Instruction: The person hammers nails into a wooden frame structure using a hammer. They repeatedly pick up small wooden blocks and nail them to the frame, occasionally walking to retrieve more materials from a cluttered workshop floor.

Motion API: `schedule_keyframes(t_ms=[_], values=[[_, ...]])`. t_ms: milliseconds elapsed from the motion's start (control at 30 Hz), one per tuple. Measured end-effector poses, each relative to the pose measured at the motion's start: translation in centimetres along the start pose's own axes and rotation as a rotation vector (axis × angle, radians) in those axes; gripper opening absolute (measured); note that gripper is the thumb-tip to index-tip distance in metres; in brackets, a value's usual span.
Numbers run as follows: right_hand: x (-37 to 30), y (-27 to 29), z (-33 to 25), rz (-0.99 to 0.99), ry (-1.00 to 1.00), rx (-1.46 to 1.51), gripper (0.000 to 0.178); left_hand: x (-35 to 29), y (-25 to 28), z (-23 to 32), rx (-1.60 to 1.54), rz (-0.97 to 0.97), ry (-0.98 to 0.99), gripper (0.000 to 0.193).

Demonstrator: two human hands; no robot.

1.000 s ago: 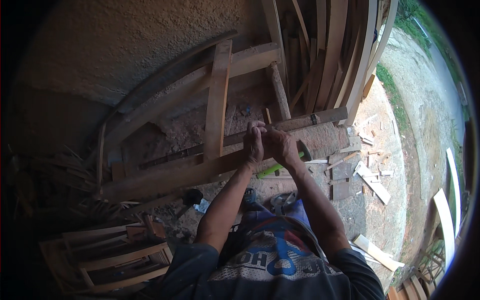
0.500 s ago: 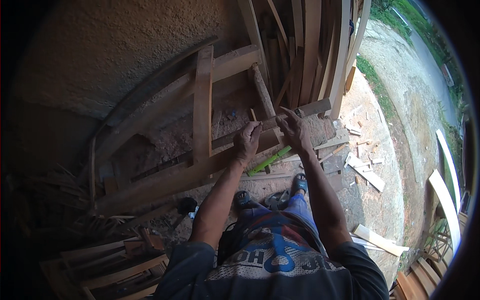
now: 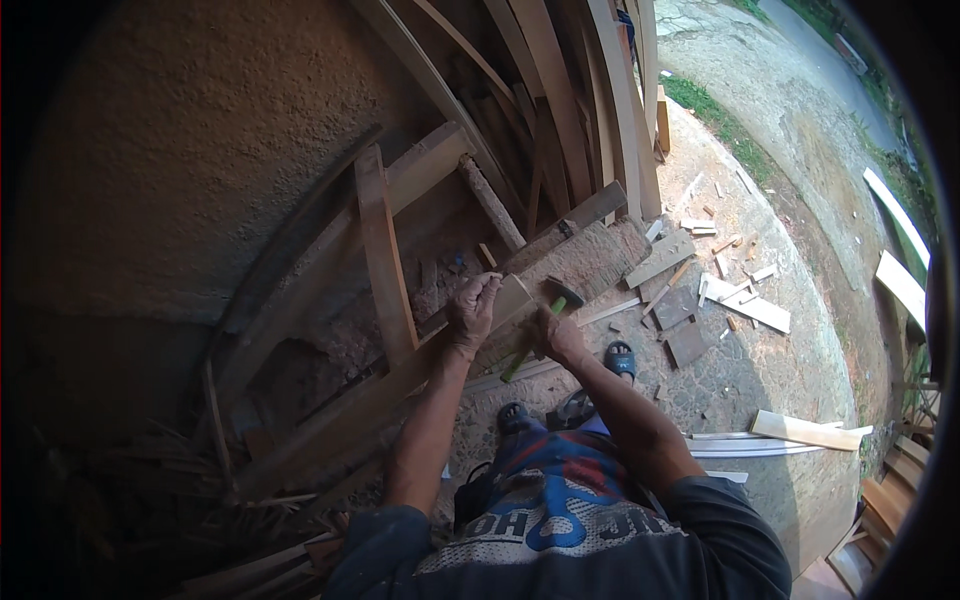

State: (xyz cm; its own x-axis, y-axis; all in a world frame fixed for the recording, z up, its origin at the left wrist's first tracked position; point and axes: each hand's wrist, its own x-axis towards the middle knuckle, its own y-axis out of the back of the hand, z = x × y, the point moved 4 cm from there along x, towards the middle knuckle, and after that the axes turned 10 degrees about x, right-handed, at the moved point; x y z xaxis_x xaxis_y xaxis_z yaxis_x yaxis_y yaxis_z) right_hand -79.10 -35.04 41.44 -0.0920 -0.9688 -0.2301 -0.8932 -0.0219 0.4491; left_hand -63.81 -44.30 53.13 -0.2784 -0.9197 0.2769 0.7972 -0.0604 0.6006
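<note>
My right hand [image 3: 558,335] is closed round a hammer [image 3: 515,366], gripping its bright green handle close to the dark head. The hammer is low over the near end of a long wooden beam [image 3: 390,388]. To its left, my left hand [image 3: 472,312] is held above the same beam with the fingers pinched together. Whatever is between those fingertips, if anything, is too small to make out. Beyond both hands lies a thick, rough block of wood [image 3: 590,262] with a narrower board [image 3: 575,222] along its far side.
A wooden crosspiece [image 3: 386,260] spans the frame left of my hands. Long planks [image 3: 560,110] lean upright ahead against the rough wall [image 3: 220,120]. Offcuts [image 3: 745,303] litter the sunlit floor at right. My sandalled feet [image 3: 620,360] stand below the beam.
My right hand, open above the beam before, has come down and closed on the hammer. My left hand stays pinched, slightly lower and further left. The whole view has turned a little.
</note>
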Motion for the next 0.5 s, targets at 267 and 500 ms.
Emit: schedule_keyframes(t_ms=[267,500], values=[[-4.8,3.8,-0.7,0.2,-0.303,0.532,0.043,-0.1,0.7,0.6,0.098,0.052,-0.139,0.016],[-7.5,11.1,-7.8,0.372,0.279,0.199,0.054,0.2,0.9,1.4,0.215,0.039,-0.215,0.013]])
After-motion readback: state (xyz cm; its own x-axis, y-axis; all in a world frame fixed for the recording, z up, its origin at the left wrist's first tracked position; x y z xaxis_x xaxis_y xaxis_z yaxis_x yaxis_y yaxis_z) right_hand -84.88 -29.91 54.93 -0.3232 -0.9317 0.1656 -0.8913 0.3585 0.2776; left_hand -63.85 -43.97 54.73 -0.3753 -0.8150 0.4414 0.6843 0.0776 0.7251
